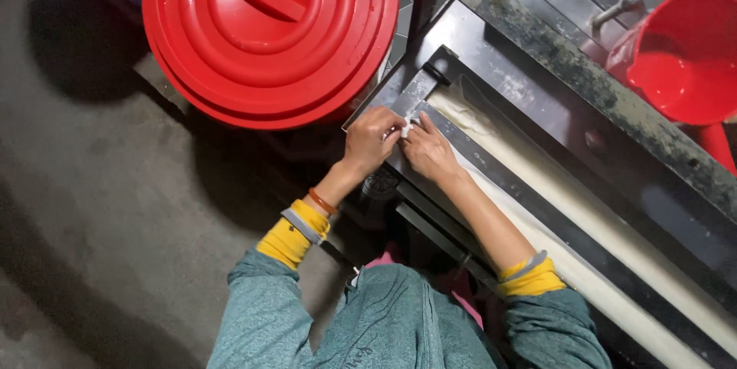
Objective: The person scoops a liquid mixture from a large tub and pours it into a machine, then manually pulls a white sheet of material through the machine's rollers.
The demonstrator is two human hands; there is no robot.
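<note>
Both my hands pinch a small white scrap at the end of a dark metal machine.

From the left: a big red lidded tub (pixel 270 31), contents hidden; my left hand (pixel 371 141) and right hand (pixel 427 150) meet, fingers closed on the white scrap (pixel 404 129) beside the pale roller (pixel 583 215), steadying it; a red jug (pixel 683 54) looks empty.
</note>
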